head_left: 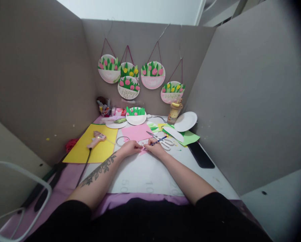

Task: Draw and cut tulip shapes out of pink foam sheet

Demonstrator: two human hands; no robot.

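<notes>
— Grip?
— Pencil (159,140) gripped in right hand (151,147). Left hand (132,147) at pink scrap (142,152), over white sheet (140,171); pinched or merely pressed, cannot tell.
— Risk?
— Perhaps crooked lines, from a slip of scrap under too light a hold.

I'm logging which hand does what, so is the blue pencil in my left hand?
No, the right hand holds the blue pencil, with the left hand close beside it.

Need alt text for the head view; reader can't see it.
A person's right hand holds a blue pencil at a small pink paper piece, the left hand touching the paper. Around them lie scissors, a black phone, and a glue gun on yellow paper; paper-plate flower crafts hang behind.
</notes>
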